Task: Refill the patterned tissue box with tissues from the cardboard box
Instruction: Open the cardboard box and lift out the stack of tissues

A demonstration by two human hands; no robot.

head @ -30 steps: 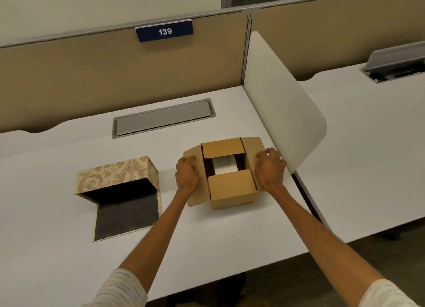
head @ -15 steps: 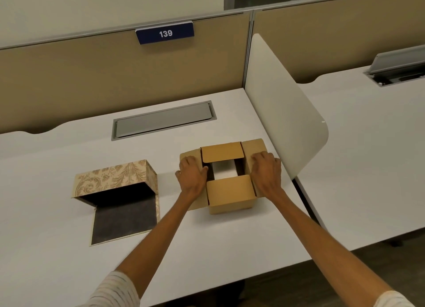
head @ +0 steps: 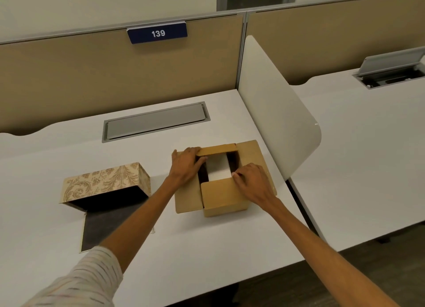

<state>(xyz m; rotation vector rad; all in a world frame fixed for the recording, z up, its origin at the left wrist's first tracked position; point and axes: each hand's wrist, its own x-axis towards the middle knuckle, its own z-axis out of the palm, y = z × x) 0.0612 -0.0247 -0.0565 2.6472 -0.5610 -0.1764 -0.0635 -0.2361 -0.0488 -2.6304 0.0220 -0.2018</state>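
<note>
The open cardboard box [head: 220,198] stands on the white desk [head: 207,249], its four flaps folded outward. A white stack of tissues [head: 218,168] shows in its opening. My left hand [head: 186,164] lies over the left flap, its fingers dipping into the dark gap left of the tissues. My right hand [head: 253,182] lies over the right flap, its curled fingertips touching the stack's near right corner. To the left, the patterned tissue box [head: 103,180] lies on the desk with its dark inside facing me and its dark flap [head: 108,224] spread flat on the desk.
A white curved divider [head: 276,113] rises just right of the cardboard box. A grey cable hatch [head: 156,120] is set into the desk behind it. Tan partition panels close the back. The desk's front edge is near my elbows.
Both hands have slid inward from the outer side flaps to the opening; the fingers now reach in beside the tissues. The boxes have stayed in place.
</note>
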